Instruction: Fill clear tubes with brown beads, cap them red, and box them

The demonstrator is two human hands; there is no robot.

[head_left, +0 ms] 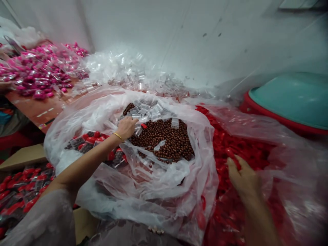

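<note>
My left hand (127, 128), with a yellow bangle at its wrist, reaches over the open plastic bag. Its fingers are curled around a small clear plastic container, partly hidden by the hand. Other clear containers (153, 112) lie beside it on a heap of shiny brown balls (166, 136) inside the bag. On the right, my right hand (244, 177) pinches a red cap (233, 158) between thumb and fingers. Below that hand spreads a pile of red caps (225, 164), blurred, in a clear plastic bag. Filled containers with red caps (89, 140) rest left of the brown balls.
A cardboard box (24, 156) at the lower left holds more filled, red-capped containers. Pink-capped containers (41, 73) are heaped at the back left, beside clear empties (123, 66). A teal basin (294, 99) sits in a red one at right. Another person's hand shows at the left edge.
</note>
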